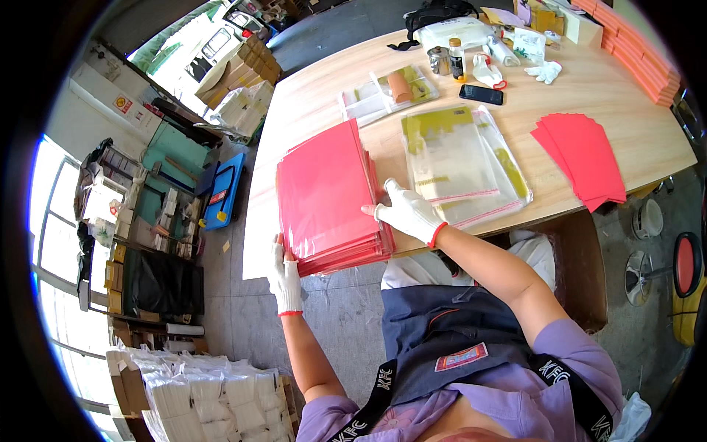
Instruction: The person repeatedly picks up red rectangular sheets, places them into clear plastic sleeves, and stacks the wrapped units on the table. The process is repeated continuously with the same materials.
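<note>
A thick stack of red sheets in clear plastic sleeves (324,195) lies at the table's near left part, its near side layered and slightly uneven. My left hand (284,283), in a white knit glove with a red cuff, rests against its near left corner, fingers stretched along the edge. Against its right edge lies my right hand (409,211), gloved the same way, its thumb and fingers apart. To the right lie clear plastic bags (453,166) with olive-green patches. Farther right, several bare red sheets (582,158) are fanned out.
Across the wooden table (309,96) are more clear bags (368,99) with a brown roll (399,87), a phone (482,94), a bottle (456,60), a metal can (439,61) and a spare glove (545,72). Orange-pink strips (637,59) line the far right. A stool (685,265) stands at right.
</note>
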Demonstrator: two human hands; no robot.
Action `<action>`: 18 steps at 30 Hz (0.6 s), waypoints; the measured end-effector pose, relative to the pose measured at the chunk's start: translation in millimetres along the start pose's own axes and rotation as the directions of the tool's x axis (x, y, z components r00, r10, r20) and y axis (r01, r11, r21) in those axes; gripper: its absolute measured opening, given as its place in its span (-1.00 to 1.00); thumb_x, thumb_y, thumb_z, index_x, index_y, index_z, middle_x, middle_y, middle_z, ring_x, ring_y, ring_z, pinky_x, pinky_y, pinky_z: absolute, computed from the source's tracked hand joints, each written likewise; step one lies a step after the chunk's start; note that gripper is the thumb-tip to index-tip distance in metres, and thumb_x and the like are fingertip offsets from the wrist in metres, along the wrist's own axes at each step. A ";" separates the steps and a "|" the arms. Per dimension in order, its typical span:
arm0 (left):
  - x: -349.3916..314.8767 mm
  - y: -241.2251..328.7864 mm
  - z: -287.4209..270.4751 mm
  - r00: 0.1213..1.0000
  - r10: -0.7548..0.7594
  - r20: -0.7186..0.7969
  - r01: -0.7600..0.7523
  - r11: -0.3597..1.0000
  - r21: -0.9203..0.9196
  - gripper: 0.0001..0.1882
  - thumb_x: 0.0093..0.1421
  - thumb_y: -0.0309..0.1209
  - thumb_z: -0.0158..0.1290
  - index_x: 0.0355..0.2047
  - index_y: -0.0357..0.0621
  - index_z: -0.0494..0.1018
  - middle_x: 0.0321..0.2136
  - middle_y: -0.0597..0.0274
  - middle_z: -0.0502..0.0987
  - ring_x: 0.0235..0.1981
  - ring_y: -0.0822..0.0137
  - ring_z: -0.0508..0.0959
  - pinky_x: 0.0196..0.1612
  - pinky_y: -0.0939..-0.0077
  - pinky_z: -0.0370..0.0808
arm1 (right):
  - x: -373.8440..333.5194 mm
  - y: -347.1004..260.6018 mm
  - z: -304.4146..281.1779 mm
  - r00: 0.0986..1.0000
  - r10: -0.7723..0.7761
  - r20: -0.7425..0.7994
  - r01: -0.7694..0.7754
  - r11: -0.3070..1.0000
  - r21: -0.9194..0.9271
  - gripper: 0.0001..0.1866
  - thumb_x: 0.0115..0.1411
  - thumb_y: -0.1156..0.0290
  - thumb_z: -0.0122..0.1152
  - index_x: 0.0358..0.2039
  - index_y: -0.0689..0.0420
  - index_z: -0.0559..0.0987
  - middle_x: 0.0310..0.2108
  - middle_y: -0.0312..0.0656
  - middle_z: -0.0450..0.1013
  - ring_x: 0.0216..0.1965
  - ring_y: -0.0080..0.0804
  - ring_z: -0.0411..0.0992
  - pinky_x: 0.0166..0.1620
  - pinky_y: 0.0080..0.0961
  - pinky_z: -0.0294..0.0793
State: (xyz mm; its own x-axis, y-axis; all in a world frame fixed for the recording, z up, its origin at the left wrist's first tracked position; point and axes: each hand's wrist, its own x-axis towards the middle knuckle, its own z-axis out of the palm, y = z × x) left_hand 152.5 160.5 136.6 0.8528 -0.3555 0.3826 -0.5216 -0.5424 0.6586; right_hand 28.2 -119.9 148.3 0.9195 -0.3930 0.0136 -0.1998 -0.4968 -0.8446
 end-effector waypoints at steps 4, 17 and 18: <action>-4.0 6.7 4.6 0.992 -0.117 -0.043 0.104 0.966 -0.237 -0.56 0.23 -0.35 -0.20 0.08 -0.32 0.27 0.04 -0.04 0.34 0.02 0.23 0.36 0.08 0.45 0.23 | 18.5 -0.9 9.5 0.993 -0.106 -0.047 0.111 0.986 0.128 -0.23 0.13 0.10 -0.01 0.18 0.37 0.01 0.04 0.21 0.24 0.00 0.01 0.32 0.00 -0.36 0.32; -17.9 -3.3 15.9 0.927 -0.204 -0.315 -0.005 0.832 -0.554 -0.57 0.21 -0.49 -0.30 0.07 -0.40 0.25 0.02 -0.02 0.36 0.04 0.24 0.36 0.09 0.41 0.25 | -0.7 22.9 4.9 0.934 -0.272 -0.234 0.318 0.929 0.190 -0.41 0.12 0.33 -0.03 0.17 0.20 0.15 0.18 -0.01 0.13 0.16 -0.16 0.16 0.12 -0.41 0.22; -21.3 1.2 22.2 0.895 -0.166 -0.413 -0.102 0.826 -0.554 -0.55 0.23 -0.44 -0.32 0.11 -0.37 0.19 0.08 -0.01 0.29 0.06 0.21 0.33 0.10 0.40 0.25 | -8.2 47.0 -1.5 0.906 -0.274 -0.321 0.380 0.862 0.336 -0.47 0.10 0.47 0.00 0.12 0.21 0.23 0.07 -0.05 0.28 0.08 -0.25 0.28 0.05 -0.49 0.29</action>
State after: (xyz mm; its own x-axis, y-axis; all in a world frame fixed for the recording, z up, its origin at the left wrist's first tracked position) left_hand 133.1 150.5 114.9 0.8611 0.0865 0.5010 -0.5035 0.0095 0.8639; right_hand 10.8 -141.3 109.3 0.7796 -0.4683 0.4158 0.2908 -0.3173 -0.9026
